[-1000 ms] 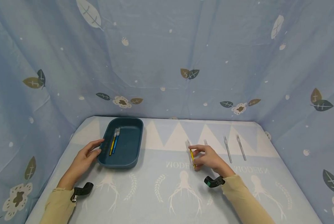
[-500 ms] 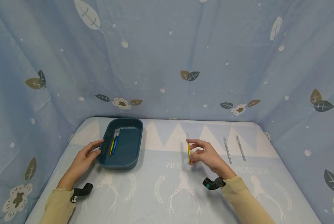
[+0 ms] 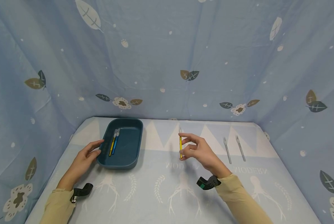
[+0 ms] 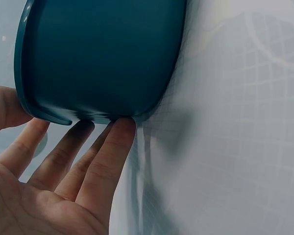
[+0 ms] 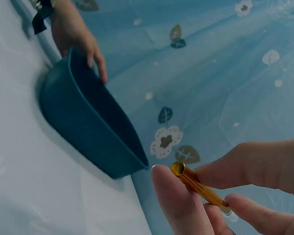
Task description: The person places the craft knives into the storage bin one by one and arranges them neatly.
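My right hand (image 3: 199, 151) pinches a yellow craft knife (image 3: 180, 146) with a clear cap, held above the table with its capped end away from me. In the right wrist view the knife's gold handle (image 5: 198, 185) lies between thumb and fingers. My left hand (image 3: 84, 157) rests against the left side of a dark teal tray (image 3: 140, 140); in the left wrist view its extended fingers (image 4: 105, 171) touch the outer wall. Inside the tray lie a yellow craft knife (image 3: 112, 147) and a blue craft knife (image 3: 115, 145), side by side.
Two silver craft knives (image 3: 227, 151) with clear caps lie on the patterned tablecloth (image 3: 144, 193) to the right of my right hand. A blue leaf-print curtain (image 3: 155, 62) encloses the table at the back and sides.
My right hand has raised the yellow craft knife off the table and moved it left, towards the tray. The left hand and tray stay in place.
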